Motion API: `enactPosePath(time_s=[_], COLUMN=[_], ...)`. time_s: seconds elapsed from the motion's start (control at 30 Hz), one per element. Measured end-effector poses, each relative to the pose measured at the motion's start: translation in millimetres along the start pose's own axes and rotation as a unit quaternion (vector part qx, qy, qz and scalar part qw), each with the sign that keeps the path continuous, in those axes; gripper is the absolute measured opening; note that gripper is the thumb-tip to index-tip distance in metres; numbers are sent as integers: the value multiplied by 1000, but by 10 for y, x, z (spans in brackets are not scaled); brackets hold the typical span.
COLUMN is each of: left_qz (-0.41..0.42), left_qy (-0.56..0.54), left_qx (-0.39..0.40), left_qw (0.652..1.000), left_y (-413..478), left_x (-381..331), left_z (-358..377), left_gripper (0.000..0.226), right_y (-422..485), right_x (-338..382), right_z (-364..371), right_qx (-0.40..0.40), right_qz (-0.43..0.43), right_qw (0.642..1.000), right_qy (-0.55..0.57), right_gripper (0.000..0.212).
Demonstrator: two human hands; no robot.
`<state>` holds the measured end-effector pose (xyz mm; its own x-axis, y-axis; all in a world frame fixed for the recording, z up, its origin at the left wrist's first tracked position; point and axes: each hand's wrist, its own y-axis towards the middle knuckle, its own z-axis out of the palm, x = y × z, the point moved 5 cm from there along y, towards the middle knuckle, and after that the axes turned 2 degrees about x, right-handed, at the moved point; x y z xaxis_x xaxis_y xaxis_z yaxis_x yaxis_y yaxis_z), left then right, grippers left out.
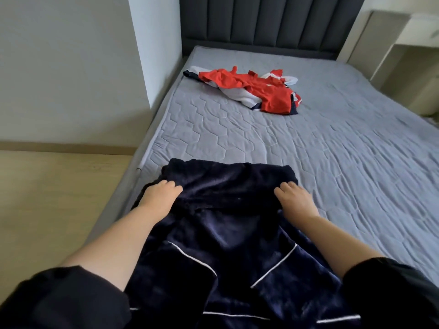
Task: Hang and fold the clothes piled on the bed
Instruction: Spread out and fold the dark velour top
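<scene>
To the left of the left hand, a pale wooden floor is running along the side of the bed, with a white wall rising behind it. The left hand is gripping the navy garment, its fingers curling down into a thick fold near the garment's far end. Between the two hands, the navy garment is lying lengthwise on the near part of the bed. Its plush fabric is showing white piping closer to the person, and its far end is doubling over into a soft roll just beyond the knuckles. The right hand is holding the same fold on the other side, fingers bending into the cloth. Both forearms are coming out of black sleeves at the bottom of the view.

Well beyond both hands, a heap of clothes in red, white and navy is lying crumpled on the grey quilted cover, apart from the navy garment. Farther still, a dark padded headboard is standing upright. To the right of the right hand, the bed is stretching away toward a white shelf unit against the wall.
</scene>
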<state>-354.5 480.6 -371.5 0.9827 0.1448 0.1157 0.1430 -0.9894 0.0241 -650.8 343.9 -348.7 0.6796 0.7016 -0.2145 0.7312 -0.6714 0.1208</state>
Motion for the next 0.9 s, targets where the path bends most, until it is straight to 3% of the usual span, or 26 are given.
enactPosePath(time_s=[0.03,0.1,0.2,0.3,0.37,0.43,0.5,0.53,0.6,0.67,0.73,0.8,0.9], left_qz=[-40,-128,-275,-350,-372,-387,-403,-410,-423,-446,-465,-474,-442], left_qy=[-67,-251,-434,-503,-540,-546,-545,-557,-615,-657,-652,-617,-498], left_qx=[50,52,-26,-69,-76,-66,-26,-8,-16,-76,-149,-173,-110], left_qw=[996,958,858,787,751,740,735,723,665,603,580,604,738], left_y=[-28,-37,32,117,220,330,440,488,593,626,538,401,345], left_x=[57,141,360,444,441,447,433,409,361,363,446,535,569], left_z=[105,149,110,76,71,56,59,74,116,169,232,322,354], left_gripper=[33,22,27,8,23,35,43,43,40,33,22,21,25], right_y=[-67,-172,-203,-181,-96,-7,79,114,178,198,150,54,5], right_x=[-17,-83,-338,-545,-565,-572,-593,-602,-624,-692,-800,-870,-811], right_z=[160,340,303,324,345,370,418,458,515,548,574,632,674], right_qx=[61,97,-37,-61,-20,12,34,44,45,12,-37,-56,1], right_qz=[18,83,244,390,422,441,453,456,466,487,519,539,507], right_qw=[997,968,873,781,723,658,626,618,608,607,612,636,724], right_qy=[43,216,421,485,547,609,634,638,641,629,596,549,468], right_gripper=[29,32,28,29,29,30,34,37,41,36,34,44,42])
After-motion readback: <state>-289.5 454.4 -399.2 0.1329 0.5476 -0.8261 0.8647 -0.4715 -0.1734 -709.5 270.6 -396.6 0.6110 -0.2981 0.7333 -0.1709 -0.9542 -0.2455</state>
